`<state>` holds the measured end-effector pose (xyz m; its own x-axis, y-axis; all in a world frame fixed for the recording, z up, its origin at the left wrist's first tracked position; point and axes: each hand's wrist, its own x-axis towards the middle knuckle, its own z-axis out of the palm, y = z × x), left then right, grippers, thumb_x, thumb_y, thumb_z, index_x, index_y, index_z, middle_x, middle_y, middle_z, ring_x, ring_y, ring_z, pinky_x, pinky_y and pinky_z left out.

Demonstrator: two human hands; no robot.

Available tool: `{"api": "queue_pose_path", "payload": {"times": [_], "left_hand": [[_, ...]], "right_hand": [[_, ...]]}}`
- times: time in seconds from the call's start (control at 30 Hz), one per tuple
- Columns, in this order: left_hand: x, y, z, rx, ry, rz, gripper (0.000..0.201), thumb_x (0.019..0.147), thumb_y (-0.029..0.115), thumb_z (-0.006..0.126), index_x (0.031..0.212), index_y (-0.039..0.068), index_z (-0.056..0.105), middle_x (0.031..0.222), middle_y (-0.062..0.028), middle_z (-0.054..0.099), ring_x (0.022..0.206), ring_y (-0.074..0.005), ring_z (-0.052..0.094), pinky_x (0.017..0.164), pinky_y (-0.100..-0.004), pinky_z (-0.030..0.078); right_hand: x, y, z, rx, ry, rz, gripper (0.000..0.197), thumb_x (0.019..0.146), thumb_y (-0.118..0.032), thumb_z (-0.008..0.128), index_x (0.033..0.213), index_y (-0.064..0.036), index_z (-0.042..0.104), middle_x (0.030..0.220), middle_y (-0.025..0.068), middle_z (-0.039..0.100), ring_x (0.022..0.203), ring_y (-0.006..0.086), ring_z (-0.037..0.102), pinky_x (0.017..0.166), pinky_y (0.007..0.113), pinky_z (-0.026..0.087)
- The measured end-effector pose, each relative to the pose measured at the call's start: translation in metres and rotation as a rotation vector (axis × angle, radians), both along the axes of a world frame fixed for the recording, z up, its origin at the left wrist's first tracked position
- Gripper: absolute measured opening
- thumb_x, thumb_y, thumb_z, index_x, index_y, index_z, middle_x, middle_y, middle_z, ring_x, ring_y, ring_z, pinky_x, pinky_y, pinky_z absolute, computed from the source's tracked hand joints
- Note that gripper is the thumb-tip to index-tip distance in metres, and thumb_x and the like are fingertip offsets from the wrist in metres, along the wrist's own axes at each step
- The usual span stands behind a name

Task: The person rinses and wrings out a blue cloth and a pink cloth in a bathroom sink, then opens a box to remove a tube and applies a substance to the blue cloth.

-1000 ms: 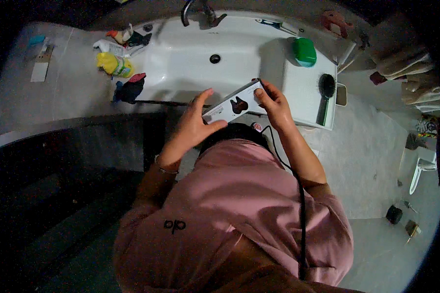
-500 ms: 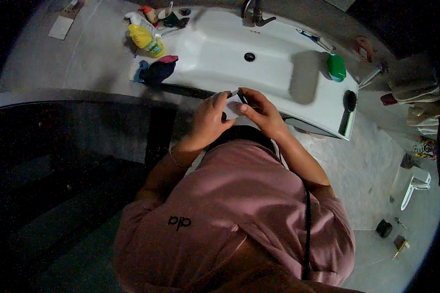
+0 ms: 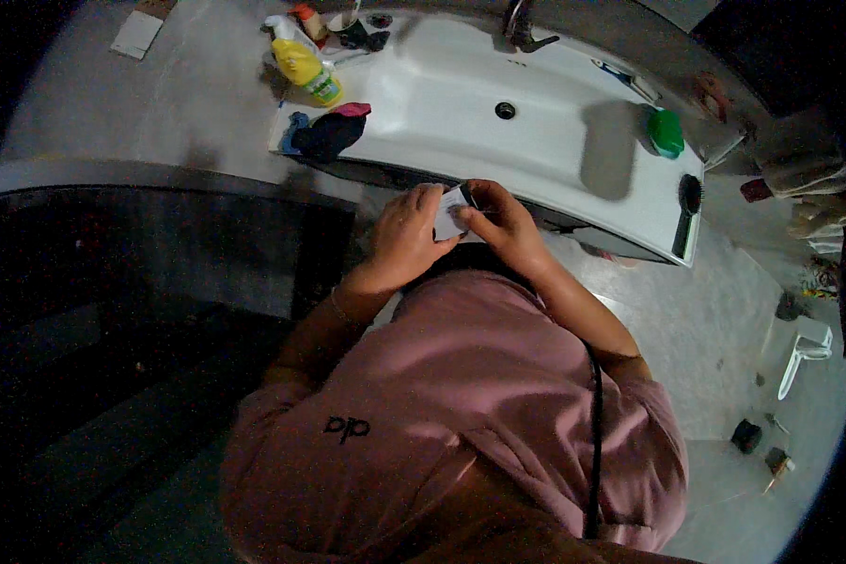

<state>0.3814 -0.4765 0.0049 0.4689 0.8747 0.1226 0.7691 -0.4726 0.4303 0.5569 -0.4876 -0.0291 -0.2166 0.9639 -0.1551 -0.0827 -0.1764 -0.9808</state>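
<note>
Just off the near edge of the white sink [image 3: 432, 99], in front of my pink shirt [image 3: 498, 348], sits the small white box [image 3: 447, 218], up in the air, tilted, between both hands. Left grip [image 3: 404, 240] is closed around its left side, fingers over the top, thumb low; likely the steadying side. Right grip [image 3: 506, 227] is closed on the other side, thumb laid on the pale face, probably to pin it and stop it turning. Both narrow, both on the box; fingers hide much of it, can't tell if any flap is open. Held close to my body, presumably for an easy look and short reach.

Round about: yellow bottle [image 3: 303, 71] tipped over at the sink's left end, dark cloth [image 3: 331, 137] bunched at the near left corner, both maybe parked off the basin floor. Green container [image 3: 665, 133] and black hairbrush [image 3: 690, 195] are on the right end, likely kept there as a flat ledge. Grey worktop [image 3: 211, 103] on the left carries a white card-like piece [image 3: 135, 35], well apart from me.
</note>
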Motion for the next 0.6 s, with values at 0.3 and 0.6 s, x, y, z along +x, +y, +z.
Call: {"api": "queue_pose_path", "payload": {"times": [0.3,0.6], "left_hand": [[-0.074,-0.029,0.011,-0.365,-0.159,-0.156,0.063,0.067,0.048,0.072,0.105,0.002,0.052,0.095,-0.0221,0.059,0.085,-0.0385,0.058,0.069,-0.0412,0.045],[-0.105,-0.045,0.013,-0.745,-0.216,-0.156,0.062,0.069,0.049,0.068,0.11,0.005,0.051,0.1,-0.0177,0.059,0.096,-0.0326,0.059,0.077,-0.038,0.045]], "right_hand": [[-0.021,-0.029,0.043,0.54,-0.418,0.316,0.06,0.067,-0.029,0.079,0.112,-0.0009,0.05,0.102,0.0134,0.051,0.092,0.028,0.054,0.078,0.034,0.045],[-0.046,-0.046,0.042,0.437,-0.469,0.51,0.057,0.078,-0.021,0.069,0.125,0.0005,0.044,0.108,0.0183,0.05,0.096,0.0298,0.055,0.085,0.035,0.045]]}}
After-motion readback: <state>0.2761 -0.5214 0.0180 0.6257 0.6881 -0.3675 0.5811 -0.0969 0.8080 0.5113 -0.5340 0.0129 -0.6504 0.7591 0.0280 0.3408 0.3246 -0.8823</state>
